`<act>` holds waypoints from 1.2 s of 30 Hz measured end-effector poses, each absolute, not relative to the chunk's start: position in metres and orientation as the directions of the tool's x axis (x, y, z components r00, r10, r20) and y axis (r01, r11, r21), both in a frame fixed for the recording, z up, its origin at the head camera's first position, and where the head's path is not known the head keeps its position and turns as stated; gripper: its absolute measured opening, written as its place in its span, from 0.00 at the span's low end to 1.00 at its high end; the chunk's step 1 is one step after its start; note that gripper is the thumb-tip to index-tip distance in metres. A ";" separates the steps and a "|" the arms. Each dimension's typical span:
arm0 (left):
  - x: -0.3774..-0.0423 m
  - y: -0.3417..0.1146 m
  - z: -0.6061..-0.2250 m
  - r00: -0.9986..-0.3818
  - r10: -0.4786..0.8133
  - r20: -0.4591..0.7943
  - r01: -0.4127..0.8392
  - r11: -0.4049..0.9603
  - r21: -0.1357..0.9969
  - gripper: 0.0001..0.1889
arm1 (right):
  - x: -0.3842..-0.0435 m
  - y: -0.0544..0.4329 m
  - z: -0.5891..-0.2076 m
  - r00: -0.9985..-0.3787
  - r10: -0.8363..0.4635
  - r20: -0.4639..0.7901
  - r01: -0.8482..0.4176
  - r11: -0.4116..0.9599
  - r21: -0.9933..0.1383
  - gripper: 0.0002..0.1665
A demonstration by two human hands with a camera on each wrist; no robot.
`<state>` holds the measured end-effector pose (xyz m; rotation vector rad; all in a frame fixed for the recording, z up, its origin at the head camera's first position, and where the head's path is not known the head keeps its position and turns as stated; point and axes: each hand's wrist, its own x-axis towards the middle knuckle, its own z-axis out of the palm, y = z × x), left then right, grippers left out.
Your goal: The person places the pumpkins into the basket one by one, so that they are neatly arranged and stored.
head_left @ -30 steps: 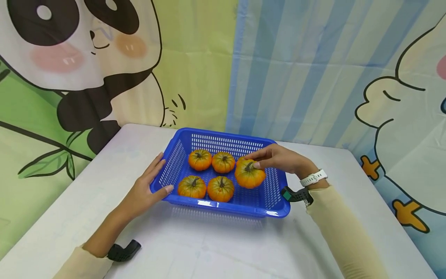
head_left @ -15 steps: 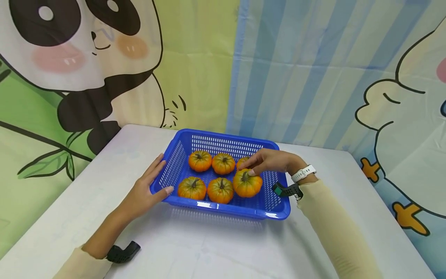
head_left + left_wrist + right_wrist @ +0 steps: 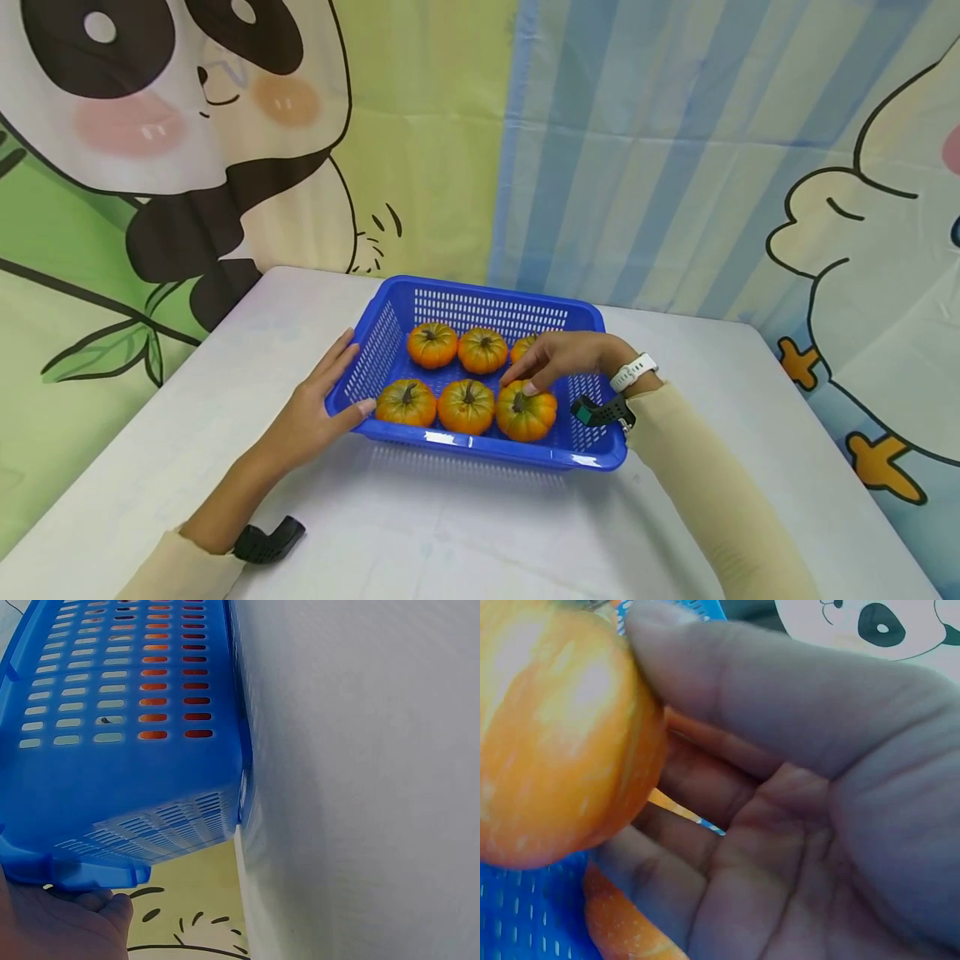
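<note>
Small orange pumpkins with greenish tops sit in two rows inside a blue plastic basket (image 3: 517,452). My right hand (image 3: 577,353) pinches the pumpkin (image 3: 529,419) at the right end of the front row, near its stem. Close up in the right wrist view, thumb and fingers lie on both sides of this pumpkin (image 3: 559,750). Behind it, another pumpkin (image 3: 521,347) is partly hidden by the hand. At the basket's left rim, my left hand (image 3: 309,414) rests with fingers extended and thumb spread toward the front corner. The left wrist view shows that hand (image 3: 71,922) against the rim.
The basket stands on a white-covered table (image 3: 420,533). Other pumpkins in it include a front-left one (image 3: 406,407) and a back-left one (image 3: 432,348). A printed curtain (image 3: 427,142) hangs behind the table. Each wrist wears a black strap mount (image 3: 267,542).
My right hand has moved down and left with its pumpkin, lowering it into the front row. The other two front pumpkins have shifted slightly left. My left hand has stayed put.
</note>
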<state>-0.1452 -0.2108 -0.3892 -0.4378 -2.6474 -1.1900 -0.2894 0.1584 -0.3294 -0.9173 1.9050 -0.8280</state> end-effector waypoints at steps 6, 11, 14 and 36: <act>-0.145 -0.211 -0.390 -0.937 0.179 0.299 0.343 0.629 0.698 0.43 | -0.288 0.156 -0.331 -0.345 -0.839 -0.420 -0.185 0.500 -0.846 0.22; -0.144 -0.212 -0.389 -0.936 0.182 0.302 0.347 0.620 0.704 0.43 | -0.287 0.156 -0.328 -0.354 -0.827 -0.436 -0.198 0.522 -0.830 0.23; -0.145 -0.211 -0.388 -0.936 0.184 0.302 0.349 0.614 0.708 0.43 | -0.286 0.156 -0.326 -0.370 -0.812 -0.452 -0.203 0.545 -0.813 0.23; -0.146 -0.211 -0.389 -0.934 0.189 0.302 0.353 0.614 0.706 0.43 | -0.282 0.162 -0.327 -0.460 -0.730 -0.505 -0.178 0.633 -0.753 0.21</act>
